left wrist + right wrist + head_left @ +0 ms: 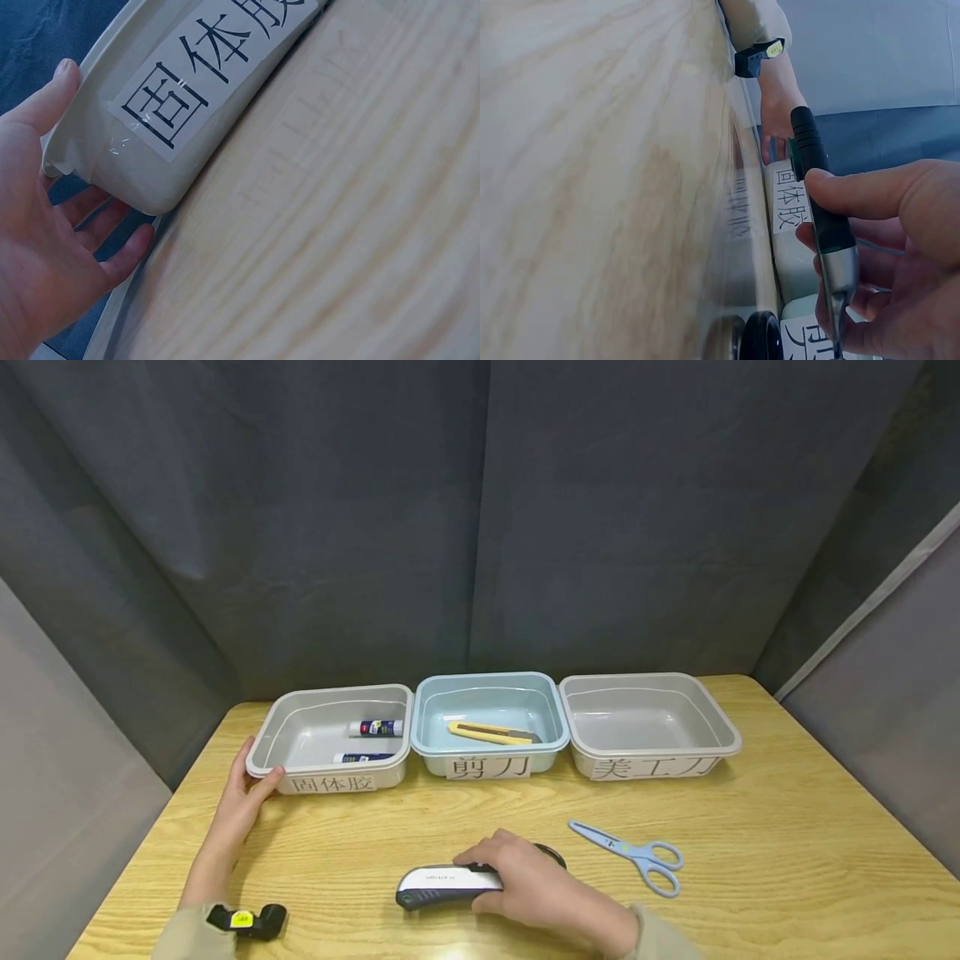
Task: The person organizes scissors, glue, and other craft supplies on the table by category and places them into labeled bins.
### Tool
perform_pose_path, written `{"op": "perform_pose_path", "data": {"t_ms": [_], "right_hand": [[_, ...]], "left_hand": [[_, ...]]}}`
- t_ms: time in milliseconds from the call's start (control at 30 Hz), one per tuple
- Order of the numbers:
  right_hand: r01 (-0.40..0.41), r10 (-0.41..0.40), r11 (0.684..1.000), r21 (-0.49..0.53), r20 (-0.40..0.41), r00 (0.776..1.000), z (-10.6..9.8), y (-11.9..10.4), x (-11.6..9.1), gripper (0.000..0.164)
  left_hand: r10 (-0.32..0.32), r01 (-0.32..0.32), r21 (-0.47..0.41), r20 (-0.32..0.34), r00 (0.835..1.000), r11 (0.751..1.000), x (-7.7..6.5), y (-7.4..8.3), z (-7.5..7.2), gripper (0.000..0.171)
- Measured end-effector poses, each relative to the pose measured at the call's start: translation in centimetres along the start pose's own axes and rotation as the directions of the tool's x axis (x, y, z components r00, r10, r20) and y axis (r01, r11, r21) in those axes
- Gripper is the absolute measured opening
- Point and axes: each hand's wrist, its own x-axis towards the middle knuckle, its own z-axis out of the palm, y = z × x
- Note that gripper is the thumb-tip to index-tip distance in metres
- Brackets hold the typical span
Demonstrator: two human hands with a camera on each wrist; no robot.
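Note:
At the left front corner of the left grey bin [273, 735], my left hand [236, 802] holds the bin, thumb by the rim and fingers around the side. The left wrist view shows this bin's label [184, 97] close up. My right hand [528, 881] grips a utility knife [442, 887] with a white and dark body, low over the front of the table. In the right wrist view the knife [825, 202] is edge-on between thumb and fingers. A black ring [553, 855] shows behind the right hand; what it belongs to is hidden.
Two glue sticks [377, 728] lie in the left bin. A yellow utility knife [491, 732] lies in the blue middle bin [423, 718]. Right of it stands another grey bin [637, 714]. Light blue scissors [630, 852] lie on the wooden table [787, 860]. Dark curtains [480, 527] stand behind.

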Motion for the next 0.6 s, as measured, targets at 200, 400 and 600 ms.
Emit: {"op": "perform_pose_path", "data": {"t_ms": [200,400,600], "right_hand": [[0.002,-0.001,0.999,0.037,-0.034,0.999,-0.1,0.3,0.2,0.043],[0.003,0.001,0.998,0.057,-0.077,0.997,-0.6,0.6,0.4,0.041],[-0.003,0.007,0.999,0.047,-0.083,0.996,-1.1,0.9,0.5,0.041]], "left_hand": [[-0.005,0.005,-0.005,0.001,1.000,1.000,0.0,0.0,0.0,0.079],[-0.001,0.001,0.002,-0.004,1.000,1.000,0.1,-0.2,0.0,0.079],[0.007,-0.007,0.011,-0.004,1.000,1.000,0.2,-0.3,0.0,0.079]]}}
